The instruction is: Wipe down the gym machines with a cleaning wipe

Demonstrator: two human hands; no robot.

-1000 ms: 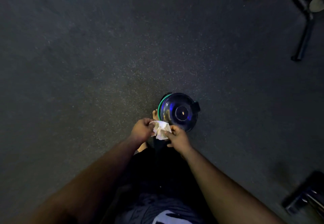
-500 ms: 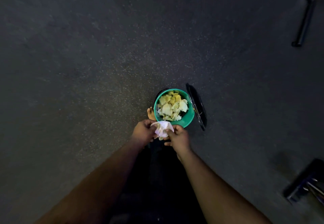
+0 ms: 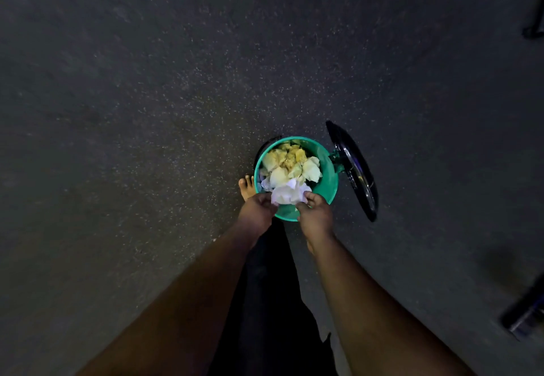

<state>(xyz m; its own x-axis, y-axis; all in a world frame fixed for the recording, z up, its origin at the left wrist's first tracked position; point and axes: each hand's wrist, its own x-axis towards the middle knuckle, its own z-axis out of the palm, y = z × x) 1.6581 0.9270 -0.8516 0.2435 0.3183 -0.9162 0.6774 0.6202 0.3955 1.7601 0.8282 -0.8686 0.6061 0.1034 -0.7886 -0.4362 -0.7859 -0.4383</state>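
A: Bin status?
B: Green bin (image 3: 329, 181) is seen on the dark speckled floor (image 3: 147, 111), black lid (image 3: 353, 169) swung open to the right on its hinge. Bin is filled with crumpled yellowish and white wipes (image 3: 291, 163).
A: Wipe location?
B: 1 white crumpled wipe (image 3: 290, 194) is held just over the near rim of the bin. It is pinched from both sides: left hand (image 3: 256, 208) at its left edge, right hand (image 3: 315, 214) at its right edge, fingers curled on it.
A: Anything else?
B: 1 bare foot (image 3: 247, 189) is seen beside the bin's left wall.
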